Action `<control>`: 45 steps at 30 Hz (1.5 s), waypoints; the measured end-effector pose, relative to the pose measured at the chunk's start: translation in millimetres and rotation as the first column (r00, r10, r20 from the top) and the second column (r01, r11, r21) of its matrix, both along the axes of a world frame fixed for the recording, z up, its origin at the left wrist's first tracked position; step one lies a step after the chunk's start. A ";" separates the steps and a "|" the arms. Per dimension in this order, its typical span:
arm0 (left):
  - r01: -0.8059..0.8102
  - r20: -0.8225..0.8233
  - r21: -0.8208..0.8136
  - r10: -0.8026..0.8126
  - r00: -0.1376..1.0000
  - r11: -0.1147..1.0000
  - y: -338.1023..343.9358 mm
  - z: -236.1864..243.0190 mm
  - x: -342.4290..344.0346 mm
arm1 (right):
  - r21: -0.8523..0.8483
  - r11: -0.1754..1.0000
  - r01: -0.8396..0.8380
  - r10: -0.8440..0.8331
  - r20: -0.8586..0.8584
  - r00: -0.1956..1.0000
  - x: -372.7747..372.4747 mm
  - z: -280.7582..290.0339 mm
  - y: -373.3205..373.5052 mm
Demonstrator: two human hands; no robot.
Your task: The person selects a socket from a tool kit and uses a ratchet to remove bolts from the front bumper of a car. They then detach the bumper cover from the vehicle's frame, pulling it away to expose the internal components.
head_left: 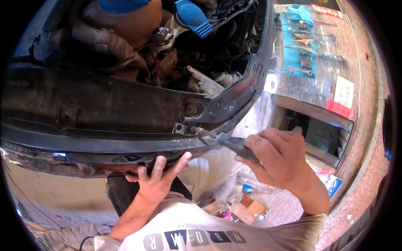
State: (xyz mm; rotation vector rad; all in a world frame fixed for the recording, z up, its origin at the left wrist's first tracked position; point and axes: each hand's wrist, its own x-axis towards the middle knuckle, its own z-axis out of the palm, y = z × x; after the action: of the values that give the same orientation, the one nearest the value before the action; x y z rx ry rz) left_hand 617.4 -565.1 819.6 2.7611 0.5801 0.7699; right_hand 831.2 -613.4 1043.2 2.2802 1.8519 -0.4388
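Observation:
In my right hand [279, 161] is a screwdriver [231, 143] with a dark handle and a thin metal shaft. My fingers wrap round the handle. The shaft points left, its end at a fastener [192, 128] beside a small metal bracket [180, 128] on the car's front edge. Whether the tip sits in the fastener is too small to tell. Below it, my left hand [157, 180] rests its spread fingertips against the front of the glossy dark bumper [94, 161]. Nothing shows in that hand.
Beyond the bumper lies the engine bay, with a brownish reservoir [125, 23], a blue cap [193, 17] and a ribbed hose [100, 39]. At the right, a blue tool board [298, 46] hangs on a brick wall. An opened cardboard box [248, 208] stands on the ground.

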 end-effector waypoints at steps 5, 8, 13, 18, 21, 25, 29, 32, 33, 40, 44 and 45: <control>-0.011 0.016 -0.008 0.011 1.000 1.000 -2.7 -3.4 -1.2 | -0.054 0.977 0.207 -0.209 -0.025 0.978 -6.6 2.4 4.9; -0.018 0.031 -0.019 0.019 0.999 1.000 -3.4 -4.4 -0.9 | -0.064 0.988 0.142 -0.145 -0.045 0.988 -3.6 4.2 2.3; 0.006 0.017 -0.001 -0.006 1.000 1.000 1.2 0.6 1.0 | -0.023 0.992 0.125 -0.125 -0.010 0.992 -7.0 1.5 -2.3; 0.001 0.010 -0.001 -0.001 1.000 1.000 1.0 1.9 0.2 | 0.020 0.984 -0.174 0.174 0.001 0.985 4.6 0.5 6.6; 0.011 0.000 0.019 -0.011 1.000 1.000 2.7 2.6 -0.4 | -0.090 0.987 -0.132 0.132 -0.002 0.991 2.3 8.4 1.5; -0.038 0.044 -0.038 0.040 0.998 0.999 -5.8 -4.4 -1.0 | -0.044 0.998 0.047 -0.048 -0.016 0.999 -6.7 1.8 -6.2; -0.060 0.013 -0.024 0.061 0.998 0.998 -12.2 -10.6 -5.8 | -0.125 0.992 0.004 -0.001 0.025 1.000 -1.4 9.3 10.0; -0.074 0.012 -0.022 0.075 0.997 0.997 -14.9 -15.0 -5.6 | -0.056 0.930 -0.363 0.367 0.134 0.920 10.8 6.6 19.8; -0.074 0.012 -0.030 0.074 0.997 0.997 -15.4 -15.2 -5.5 | -0.034 0.912 -0.409 0.410 0.135 0.902 12.2 4.5 19.9; -0.079 0.018 -0.028 0.080 0.997 0.996 -15.2 -15.8 -5.0 | 0.050 0.987 -0.155 0.147 0.130 0.981 -3.7 -6.7 16.8; -0.078 0.018 -0.046 0.079 0.997 0.996 -17.8 -18.8 -7.5 | 0.070 0.977 0.202 -0.211 0.144 0.967 -17.0 -15.3 17.3; -0.077 0.018 -0.047 0.078 0.997 0.996 -18.0 -19.6 -8.0 | 0.078 0.949 0.306 -0.313 0.125 0.941 -20.9 -16.9 19.2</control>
State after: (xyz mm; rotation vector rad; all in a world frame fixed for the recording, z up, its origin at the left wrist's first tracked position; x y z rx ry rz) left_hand 609.4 -583.1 800.0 2.6997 0.6955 0.7890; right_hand 810.3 -594.2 1026.3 2.5800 1.4639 -0.2646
